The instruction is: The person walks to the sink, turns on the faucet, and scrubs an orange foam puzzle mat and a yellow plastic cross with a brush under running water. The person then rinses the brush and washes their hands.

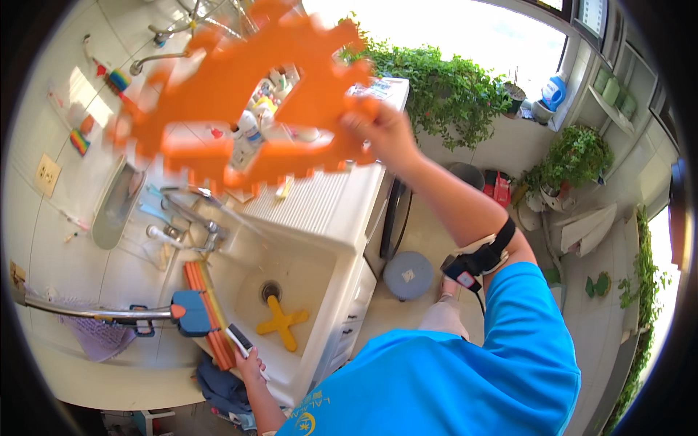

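Note:
My right hand (384, 133) is raised over the washboard side of the sink, gripping an orange toothed-edge panel (202, 103) by its right corner. The panel has several cut-outs and looks blurred; its material I cannot tell. Lower down, my left hand (250, 364) holds a white-handled brush (240, 339) with dark bristles near the sink's left rim. Inside the white sink (305, 261) lies a yellow cross-shaped piece (282, 322), one arm of it by the drain (270, 290). Beside the brush is a mop (210, 313) with an orange sponge head.
A faucet (210, 231) stands at the sink's back left. Bottles (249, 128) crowd the counter behind the panel. A round grey-blue stool (408, 276) is on the floor at the right. Leafy plants (441, 87) line the window.

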`<move>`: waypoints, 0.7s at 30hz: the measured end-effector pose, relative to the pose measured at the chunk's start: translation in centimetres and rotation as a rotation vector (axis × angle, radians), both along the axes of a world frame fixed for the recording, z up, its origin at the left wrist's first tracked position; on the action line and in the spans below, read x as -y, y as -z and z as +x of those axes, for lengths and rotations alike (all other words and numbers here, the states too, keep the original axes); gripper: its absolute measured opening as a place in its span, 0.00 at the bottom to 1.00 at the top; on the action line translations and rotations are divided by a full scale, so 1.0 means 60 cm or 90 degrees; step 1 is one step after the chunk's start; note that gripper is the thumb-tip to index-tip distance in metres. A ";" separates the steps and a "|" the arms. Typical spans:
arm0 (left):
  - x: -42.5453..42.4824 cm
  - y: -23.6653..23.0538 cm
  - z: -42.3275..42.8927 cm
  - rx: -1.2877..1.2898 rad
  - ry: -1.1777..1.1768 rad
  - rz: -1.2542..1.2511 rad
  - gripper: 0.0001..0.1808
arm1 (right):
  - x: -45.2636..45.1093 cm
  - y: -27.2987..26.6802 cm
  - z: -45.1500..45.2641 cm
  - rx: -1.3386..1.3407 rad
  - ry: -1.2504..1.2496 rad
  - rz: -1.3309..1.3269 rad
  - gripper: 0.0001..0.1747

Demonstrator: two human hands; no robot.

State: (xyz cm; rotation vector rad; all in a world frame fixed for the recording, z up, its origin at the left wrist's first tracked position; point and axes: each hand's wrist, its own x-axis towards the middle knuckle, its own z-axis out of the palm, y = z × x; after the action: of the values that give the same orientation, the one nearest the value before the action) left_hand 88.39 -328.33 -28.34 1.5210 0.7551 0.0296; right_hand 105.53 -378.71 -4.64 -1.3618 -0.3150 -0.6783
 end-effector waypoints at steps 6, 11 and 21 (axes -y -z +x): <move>0.149 0.016 0.054 0.038 -0.151 0.012 0.37 | 0.383 -0.026 0.233 0.115 0.245 0.297 0.14; 0.317 -0.045 0.106 0.015 -0.266 0.082 0.36 | 0.605 0.073 0.484 0.010 0.286 0.604 0.14; 0.518 -0.136 0.150 0.009 -0.338 0.165 0.35 | 0.676 0.308 0.759 -0.297 0.196 0.735 0.19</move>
State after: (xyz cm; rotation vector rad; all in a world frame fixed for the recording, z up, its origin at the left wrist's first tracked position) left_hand 97.38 -359.40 -20.17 1.5191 1.1592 0.5519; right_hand 151.06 -419.28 -23.12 -0.4057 0.6105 -0.6034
